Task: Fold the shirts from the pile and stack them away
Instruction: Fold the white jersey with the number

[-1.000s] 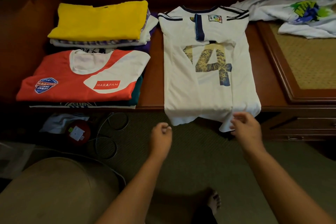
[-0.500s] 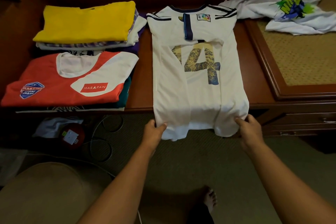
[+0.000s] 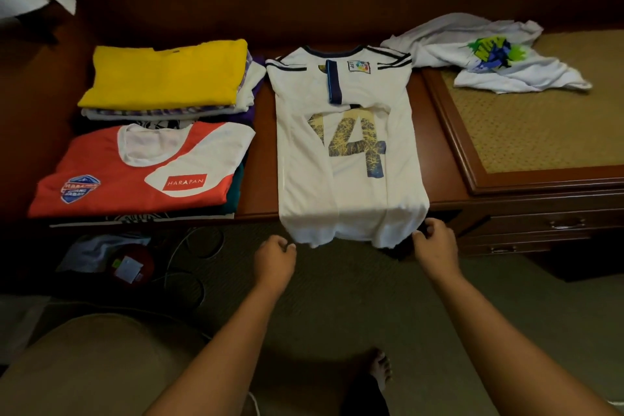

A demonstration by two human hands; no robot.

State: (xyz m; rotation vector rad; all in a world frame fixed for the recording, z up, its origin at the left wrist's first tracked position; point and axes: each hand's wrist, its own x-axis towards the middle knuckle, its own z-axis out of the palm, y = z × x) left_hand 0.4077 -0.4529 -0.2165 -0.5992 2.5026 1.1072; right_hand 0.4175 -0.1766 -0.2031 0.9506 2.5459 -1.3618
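Sides already folded in on white number-4 football jersey, flat on brown wooden desk, hem overhanging front edge for easy reach. Left hand and right hand pinch hem corners, likely to fold upward. Crumpled white shirt waits, far right.

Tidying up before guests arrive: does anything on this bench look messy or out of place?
The white graphic shirt lies crumpled and unfolded at the far right, unlike the folded stacks. The numbered jersey is only half folded, its hem hanging over the bench edge.
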